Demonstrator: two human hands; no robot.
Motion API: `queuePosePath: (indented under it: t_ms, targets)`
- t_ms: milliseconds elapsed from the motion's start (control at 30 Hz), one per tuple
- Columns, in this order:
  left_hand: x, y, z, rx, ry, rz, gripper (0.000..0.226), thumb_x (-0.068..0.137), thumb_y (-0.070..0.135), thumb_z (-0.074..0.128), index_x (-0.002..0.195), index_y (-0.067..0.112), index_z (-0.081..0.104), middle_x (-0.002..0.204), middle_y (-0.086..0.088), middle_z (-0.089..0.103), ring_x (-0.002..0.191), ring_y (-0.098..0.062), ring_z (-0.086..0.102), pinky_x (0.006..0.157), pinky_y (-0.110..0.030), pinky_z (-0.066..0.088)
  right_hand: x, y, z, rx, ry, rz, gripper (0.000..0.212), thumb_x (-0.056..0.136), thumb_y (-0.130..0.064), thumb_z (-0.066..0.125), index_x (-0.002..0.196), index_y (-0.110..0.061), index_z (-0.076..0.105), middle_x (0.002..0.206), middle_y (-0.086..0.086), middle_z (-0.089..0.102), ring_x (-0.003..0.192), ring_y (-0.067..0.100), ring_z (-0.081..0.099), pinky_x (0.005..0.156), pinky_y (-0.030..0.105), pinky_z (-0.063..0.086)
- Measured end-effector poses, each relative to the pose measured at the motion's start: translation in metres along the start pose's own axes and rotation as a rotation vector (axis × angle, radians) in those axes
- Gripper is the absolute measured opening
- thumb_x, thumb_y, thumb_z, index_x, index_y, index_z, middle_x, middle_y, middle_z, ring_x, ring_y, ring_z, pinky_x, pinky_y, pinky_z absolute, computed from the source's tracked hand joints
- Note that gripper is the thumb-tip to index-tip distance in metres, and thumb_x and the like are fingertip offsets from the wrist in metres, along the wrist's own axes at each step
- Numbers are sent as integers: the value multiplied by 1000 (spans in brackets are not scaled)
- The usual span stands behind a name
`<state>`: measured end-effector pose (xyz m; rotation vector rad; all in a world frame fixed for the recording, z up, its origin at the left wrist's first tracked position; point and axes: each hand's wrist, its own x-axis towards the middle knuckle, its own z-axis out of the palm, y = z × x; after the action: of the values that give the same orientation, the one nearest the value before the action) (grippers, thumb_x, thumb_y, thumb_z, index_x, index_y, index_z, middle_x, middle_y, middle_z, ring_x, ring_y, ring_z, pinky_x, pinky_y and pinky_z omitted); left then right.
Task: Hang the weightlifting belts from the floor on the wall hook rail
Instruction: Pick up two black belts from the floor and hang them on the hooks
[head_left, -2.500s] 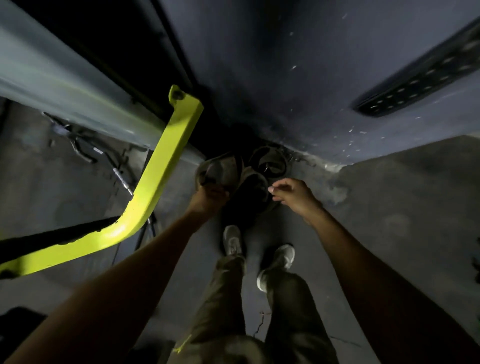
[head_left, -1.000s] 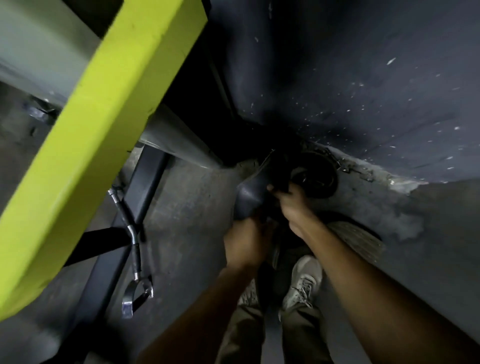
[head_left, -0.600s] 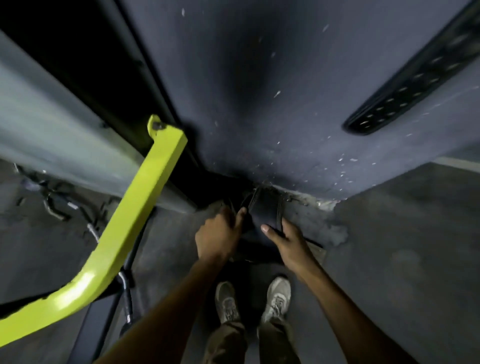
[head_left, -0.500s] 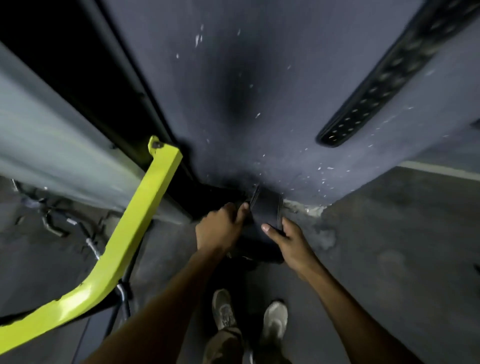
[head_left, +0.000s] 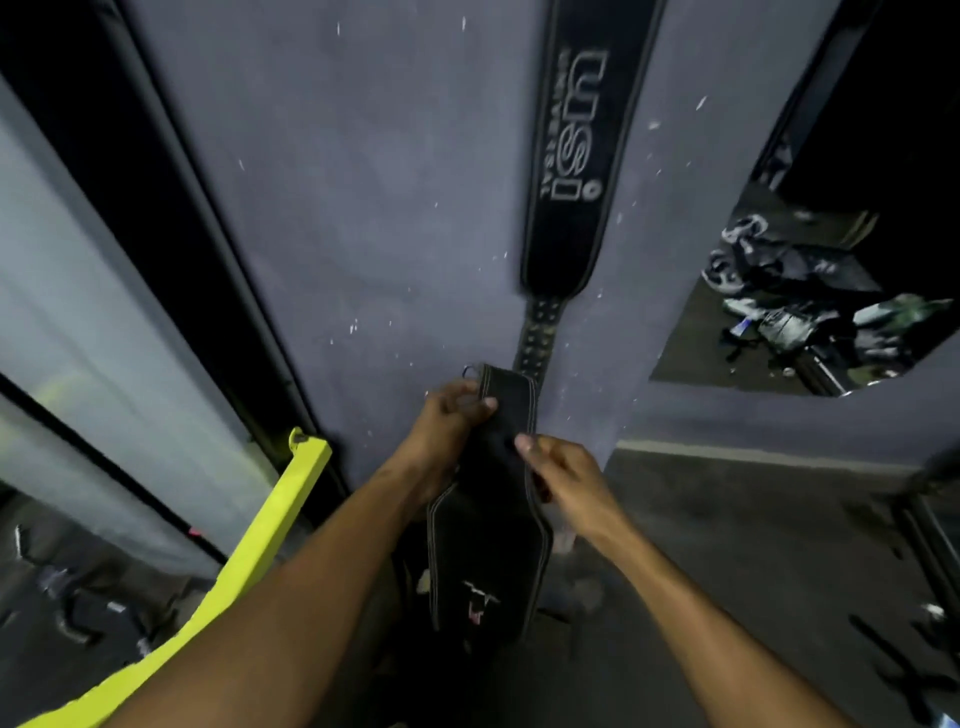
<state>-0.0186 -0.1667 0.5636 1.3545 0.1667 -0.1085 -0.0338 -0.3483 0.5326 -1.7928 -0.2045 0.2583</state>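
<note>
Wall (head_left: 363, 208) takes up most of the view now, and one belt (head_left: 571, 156) is already hung on it, far and right of centre; the hook rail itself isn't seen. A yellow bar (head_left: 270, 525) is parked near left. The second belt (head_left: 488, 519) has been lifted off the floor since a moment ago, so only hanging is left, probably. Its top is gripped by the left hand (head_left: 441, 421), and its edge is pinched by the right hand (head_left: 561, 473).
</note>
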Motion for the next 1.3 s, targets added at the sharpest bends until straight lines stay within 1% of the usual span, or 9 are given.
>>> queuePosePath:
  t_ms: [167, 367, 467, 667, 767, 867, 1033, 1200, 1300]
  targets:
    - [-46, 36, 34, -7, -101, 175, 24, 93, 11, 65, 117, 13, 64, 105, -17, 78, 96, -31, 73, 92, -42, 58, 7, -89, -56, 308, 237, 95, 53, 96, -69, 55, 91, -18, 70, 59, -3, 71, 51, 13, 70, 50, 29, 60]
    - [-82, 72, 59, 72, -253, 255, 24, 102, -4, 54, 117, 14, 59, 101, -11, 80, 91, -19, 76, 84, -29, 60, 16, -168, -76, 290, 303, -71, 32, 102, -42, 63, 87, -15, 71, 84, 0, 76, 85, 20, 71, 83, 33, 54]
    - [-89, 94, 65, 160, -238, 242, 23, 104, -2, 51, 126, 5, 54, 105, -11, 76, 96, -16, 72, 89, -26, 58, 18, -189, -74, 83, 430, -288, 22, 105, -26, 60, 87, -14, 60, 80, 4, 65, 78, 20, 58, 77, 37, 45]
    - [-73, 184, 66, 62, -81, 316, 34, 109, 29, 49, 129, 6, 65, 118, -15, 77, 111, -26, 73, 97, -37, 57, 0, -210, -45, -104, 217, -528, 22, 105, -26, 61, 126, -28, 57, 92, 9, 80, 84, 33, 77, 81, 48, 63]
    - [-62, 212, 64, 107, 42, 347, 42, 110, 34, 46, 107, 1, 73, 93, -14, 77, 89, -31, 73, 88, -36, 57, 0, -210, -38, -117, 170, -555, 25, 106, -29, 59, 129, -37, 52, 73, -6, 77, 65, 8, 73, 62, 23, 57]
    - [-56, 224, 62, 165, 52, 463, 41, 111, 28, 44, 113, -5, 68, 108, -22, 77, 105, -39, 73, 99, -47, 56, 2, -220, -37, -101, 224, -576, 23, 105, -33, 60, 122, -44, 52, 67, -12, 73, 56, -3, 64, 55, 11, 45]
    - [-60, 243, 74, 176, 17, 647, 27, 111, 29, 45, 110, 14, 67, 110, -16, 78, 109, -34, 73, 102, -52, 56, 8, -252, -32, -97, 409, -670, 33, 102, -47, 58, 132, -40, 49, 110, -26, 74, 101, -6, 70, 83, 12, 52]
    - [-63, 273, 85, 94, -59, 736, 25, 112, 26, 41, 101, 25, 64, 90, 8, 77, 91, -7, 72, 87, -32, 58, 12, -286, -31, -70, 551, -828, 33, 104, -49, 56, 135, -38, 52, 112, -22, 74, 104, -3, 71, 85, 14, 53]
    - [-65, 294, 84, 120, -131, 776, 28, 112, 19, 39, 96, 24, 61, 79, 16, 75, 78, 5, 70, 74, -14, 54, 17, -307, -35, -4, 600, -877, 22, 104, -49, 54, 115, -31, 60, 99, -3, 76, 91, 17, 75, 82, 44, 60]
